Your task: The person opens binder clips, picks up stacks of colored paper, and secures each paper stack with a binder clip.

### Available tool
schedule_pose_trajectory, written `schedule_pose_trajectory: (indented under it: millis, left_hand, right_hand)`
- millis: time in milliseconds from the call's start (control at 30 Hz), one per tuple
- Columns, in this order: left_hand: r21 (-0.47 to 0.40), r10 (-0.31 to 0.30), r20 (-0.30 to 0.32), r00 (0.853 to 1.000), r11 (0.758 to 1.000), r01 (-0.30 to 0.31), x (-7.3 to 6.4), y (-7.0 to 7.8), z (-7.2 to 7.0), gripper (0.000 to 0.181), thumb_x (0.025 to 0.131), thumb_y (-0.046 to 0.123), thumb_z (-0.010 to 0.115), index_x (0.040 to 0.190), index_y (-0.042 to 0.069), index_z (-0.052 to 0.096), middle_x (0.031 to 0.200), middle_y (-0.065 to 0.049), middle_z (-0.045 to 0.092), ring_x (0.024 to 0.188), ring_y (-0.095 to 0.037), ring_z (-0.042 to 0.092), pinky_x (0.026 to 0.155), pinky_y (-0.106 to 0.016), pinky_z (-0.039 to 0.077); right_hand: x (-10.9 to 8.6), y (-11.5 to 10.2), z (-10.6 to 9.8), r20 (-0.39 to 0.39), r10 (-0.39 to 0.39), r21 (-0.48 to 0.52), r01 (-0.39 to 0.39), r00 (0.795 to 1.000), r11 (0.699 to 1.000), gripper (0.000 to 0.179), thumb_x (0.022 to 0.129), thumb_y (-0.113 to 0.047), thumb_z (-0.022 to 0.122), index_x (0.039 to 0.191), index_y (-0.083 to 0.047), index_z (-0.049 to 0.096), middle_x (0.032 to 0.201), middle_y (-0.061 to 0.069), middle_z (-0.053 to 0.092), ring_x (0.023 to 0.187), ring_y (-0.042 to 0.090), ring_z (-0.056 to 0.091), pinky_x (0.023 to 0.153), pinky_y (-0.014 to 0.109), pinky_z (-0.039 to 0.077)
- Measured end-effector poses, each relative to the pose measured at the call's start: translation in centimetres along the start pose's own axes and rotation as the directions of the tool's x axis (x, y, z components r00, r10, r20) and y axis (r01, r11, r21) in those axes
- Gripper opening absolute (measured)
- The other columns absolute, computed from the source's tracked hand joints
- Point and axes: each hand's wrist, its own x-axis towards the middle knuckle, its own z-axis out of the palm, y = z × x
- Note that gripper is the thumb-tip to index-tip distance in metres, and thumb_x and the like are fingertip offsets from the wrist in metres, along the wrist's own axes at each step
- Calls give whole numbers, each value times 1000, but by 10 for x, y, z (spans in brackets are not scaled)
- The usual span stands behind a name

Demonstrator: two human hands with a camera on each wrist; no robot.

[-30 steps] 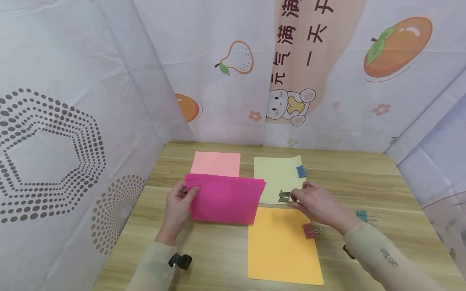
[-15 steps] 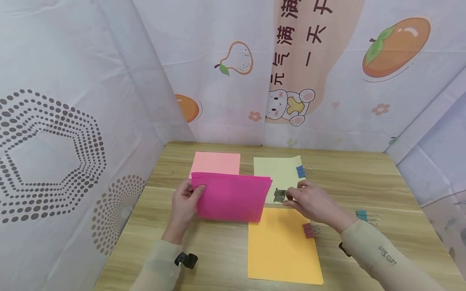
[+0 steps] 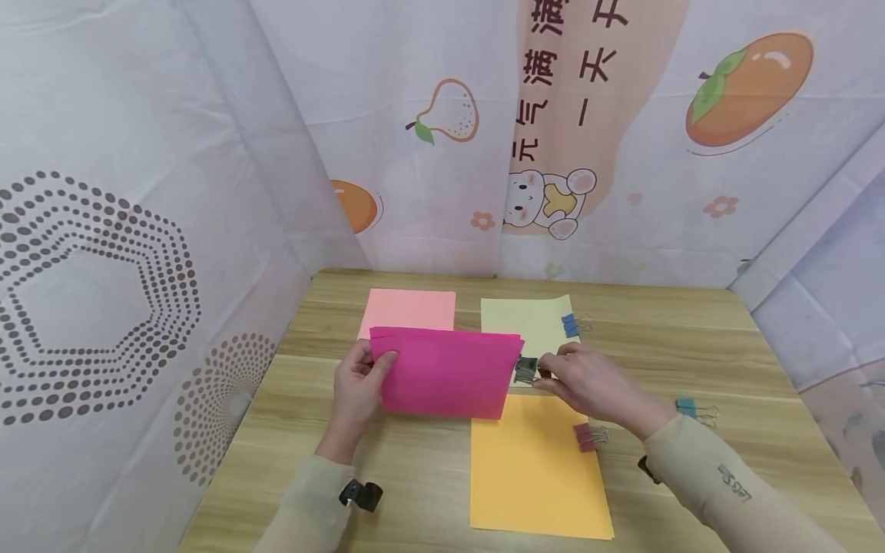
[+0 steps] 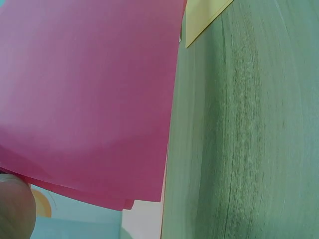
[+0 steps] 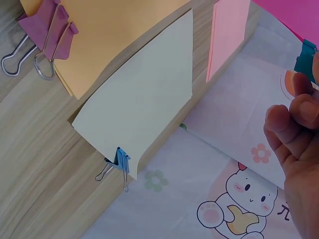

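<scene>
My left hand [image 3: 359, 380] pinches a stack of magenta paper [image 3: 445, 374] at its left edge, thumb in front, holding it raised and tilted above the table. The thumb [image 4: 16, 206] also shows at the corner of the left wrist view. In my right hand [image 3: 588, 384], thumb and fingers squeeze the handles of a dark green binder clip [image 3: 525, 369]. The clip's mouth is right at the stack's right edge; in the right wrist view the green clip [image 5: 305, 59] overlaps the magenta corner. My fingers hide most of its handles.
Orange paper [image 3: 539, 476] with a dark pink binder clip [image 3: 586, 438] lies in front. Behind are pale yellow paper [image 3: 525, 319] with a blue clip [image 3: 570, 326] and light pink paper [image 3: 411, 309]. A loose teal clip [image 3: 686, 408] lies right. Curtains bound the wooden table [image 3: 408, 491].
My left hand has carried the magenta stack to the right. My right hand has moved slightly left with the green binder clip, which has come from apart to the stack's right edge.
</scene>
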Motion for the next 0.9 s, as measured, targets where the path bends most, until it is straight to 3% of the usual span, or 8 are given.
schedule_pose_trajectory:
  millis: [233, 533, 900]
  left_hand:
    - [-21, 12, 12, 1000, 1000, -12, -1, 1, 2, 15, 95, 12, 74, 95, 1, 64, 82, 4, 68, 73, -14, 56, 65, -25, 49]
    - [-29, 23, 23, 999, 999, -22, -3, -1, 6, 14, 95, 11, 74, 93, 1, 63, 82, 4, 68, 73, -13, 56, 64, -25, 48]
    - [-64, 13, 43, 999, 998, -10, -4, 1, 14, 14, 94, 7, 74, 93, 0, 62, 79, 4, 67, 72, -13, 56, 63, -24, 48]
  right_hand:
    - [1, -1, -2, 38, 49, 23, -50, 998, 998, 19, 89, -19, 79, 84, -13, 61, 69, -12, 55, 68, 10, 52, 61, 27, 47]
    - [2, -1, 0, 48, 30, 55, -32, 998, 998, 17, 91, -18, 77, 84, -14, 61, 71, -13, 55, 68, 8, 50, 59, 25, 44]
    - [6, -6, -2, 109, 86, 99, -97, 990, 990, 12, 95, -23, 72, 90, -16, 64, 76, -14, 58, 77, 14, 58, 66, 31, 49]
